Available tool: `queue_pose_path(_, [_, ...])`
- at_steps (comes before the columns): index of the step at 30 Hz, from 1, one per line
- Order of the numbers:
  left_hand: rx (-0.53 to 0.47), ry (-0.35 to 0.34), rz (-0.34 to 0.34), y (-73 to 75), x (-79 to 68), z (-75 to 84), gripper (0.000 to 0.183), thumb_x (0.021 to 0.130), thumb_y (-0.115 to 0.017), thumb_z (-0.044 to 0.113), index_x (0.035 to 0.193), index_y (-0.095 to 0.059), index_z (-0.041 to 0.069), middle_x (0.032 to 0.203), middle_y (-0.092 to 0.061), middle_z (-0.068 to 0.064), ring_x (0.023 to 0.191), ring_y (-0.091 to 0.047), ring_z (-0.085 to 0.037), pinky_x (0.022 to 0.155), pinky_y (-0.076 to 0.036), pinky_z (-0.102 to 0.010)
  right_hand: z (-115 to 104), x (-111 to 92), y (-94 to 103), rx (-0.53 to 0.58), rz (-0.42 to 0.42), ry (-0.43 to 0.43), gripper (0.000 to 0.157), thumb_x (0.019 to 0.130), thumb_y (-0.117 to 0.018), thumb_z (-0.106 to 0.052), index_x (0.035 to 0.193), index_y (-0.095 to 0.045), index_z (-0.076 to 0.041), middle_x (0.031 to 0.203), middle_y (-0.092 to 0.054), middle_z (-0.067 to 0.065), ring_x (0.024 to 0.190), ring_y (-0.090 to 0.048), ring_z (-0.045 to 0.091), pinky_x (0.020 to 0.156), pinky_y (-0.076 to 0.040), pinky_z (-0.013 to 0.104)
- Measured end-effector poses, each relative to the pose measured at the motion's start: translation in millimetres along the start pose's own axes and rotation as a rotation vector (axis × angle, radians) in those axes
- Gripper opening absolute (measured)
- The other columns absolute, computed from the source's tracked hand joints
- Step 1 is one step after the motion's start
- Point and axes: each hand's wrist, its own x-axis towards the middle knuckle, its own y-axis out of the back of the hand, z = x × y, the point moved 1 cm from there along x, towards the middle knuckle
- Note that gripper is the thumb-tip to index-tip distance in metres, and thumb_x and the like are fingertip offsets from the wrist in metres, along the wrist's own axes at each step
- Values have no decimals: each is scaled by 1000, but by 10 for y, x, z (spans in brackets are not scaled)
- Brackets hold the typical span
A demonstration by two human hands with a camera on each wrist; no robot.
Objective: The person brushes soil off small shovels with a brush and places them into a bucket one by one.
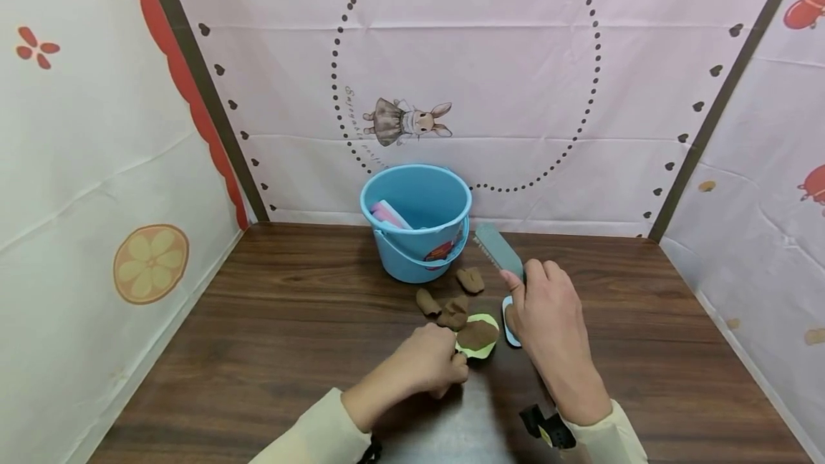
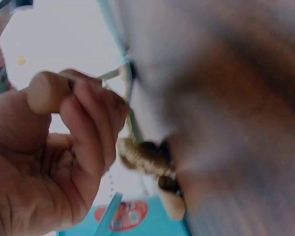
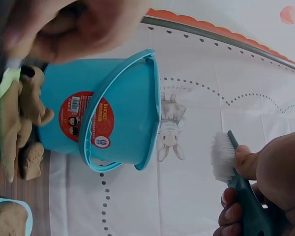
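In the left hand (image 1: 428, 360), held in front of the bucket (image 1: 412, 267), a wooden handle (image 2: 45, 92) is gripped by curled fingers. The handle belongs to a green scoop (image 1: 478, 354), whose blade is seen in front and to the right of the bucket, with a brown lump (image 1: 477, 335) carried on it. In the right hand (image 1: 551, 313), a green brush (image 1: 499, 248) is grasped by its handle, off the table and to the right of the bucket, with its white bristles (image 3: 222, 156) turned toward the bucket. Whether the brush is touching anything cannot be told from the head view, but it is shown apart from the bucket in the right wrist view.

Partly hidden by the right hand, a blue scoop (image 1: 512, 341) is seen in front and to the right of the bucket, with brown material on it. Between the bucket and the green scoop, brown pieces (image 1: 453, 313) are clustered; another chunk (image 1: 470, 280) is found just beside the bucket's base. Inside the bucket, a pink and white object (image 1: 389, 215) is leaned against the wall. Behind the bucket, a cloth printed with a rabbit (image 1: 412, 122) is hung.
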Motion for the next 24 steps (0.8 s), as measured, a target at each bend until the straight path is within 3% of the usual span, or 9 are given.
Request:
queue_pose_path(3, [-137, -60, -52, 134, -88, -78, 44, 93, -64, 27, 51, -53, 18, 42, -44, 9, 42, -41, -6, 49, -35, -23, -5, 8, -5, -2, 0, 4, 37, 101, -62, -31, 80, -49, -5, 72, -39, 8, 61, -36, 22, 55, -37, 35])
queue_pose_path(7, [-401, -83, -120, 259, -166, -189, 32, 94, -72, 33, 70, -72, 11, 54, -59, 5, 49, -51, -7, 52, -41, -24, -13, 26, -1, -9, 8, 8, 36, 101, -63, -31, 80, -51, -4, 72, -40, 8, 61, -38, 22, 54, -38, 37])
queue_pose_path(9, [-471, -98, -112, 307, -183, -242, 28, 92, -75, 35, 79, -76, 11, 58, -63, 3, 52, -53, -7, 52, -42, -24, -16, 33, 0, -11, 8, 7, 36, 101, -64, -31, 81, -51, -4, 72, -40, 8, 61, -38, 23, 55, -39, 37])
queue_pose_path(11, [-464, -117, -67, 366, -201, -282, 25, 91, -76, 38, 85, -75, 14, 61, -64, 4, 54, -55, -7, 54, -44, -24, -18, 33, 1, -8, -3, 2, 36, 101, -63, -31, 81, -51, -4, 72, -40, 8, 61, -38, 23, 55, -39, 37])
queue_pose_path(15, [-308, -150, 102, 508, -255, -316, 18, 95, -72, 37, 93, -70, 19, 66, -64, 6, 56, -60, -9, 58, -49, -26, -32, 21, -3, 0, -24, -11, 36, 103, -60, -32, 82, -51, -4, 72, -41, 8, 62, -39, 23, 57, -39, 37])
queue_pose_path(19, [-5, -145, 293, 562, -292, -301, 17, 99, -67, 31, 95, -62, 15, 71, -59, 7, 63, -61, -12, 60, -50, -30, -71, -7, -34, -3, -48, -22, 35, 103, -60, -32, 84, -53, -3, 73, -41, 8, 64, -39, 23, 58, -38, 37])
queue_pose_path(22, [219, -128, 368, 511, -284, -326, 20, 101, -63, 31, 95, -55, 14, 72, -54, 5, 68, -62, -16, 58, -48, -34, -117, -34, -85, -9, -68, -6, 35, 101, -63, -32, 85, -55, -3, 74, -42, 7, 65, -40, 23, 58, -39, 37])
queue_pose_path(24, [307, -120, 403, 464, -270, -367, 23, 103, -60, 35, 97, -52, 14, 71, -55, 3, 68, -65, -20, 56, -47, -36, -153, -53, -125, -13, -76, 15, 35, 100, -64, -32, 84, -55, -3, 74, -42, 7, 66, -41, 23, 59, -41, 38])
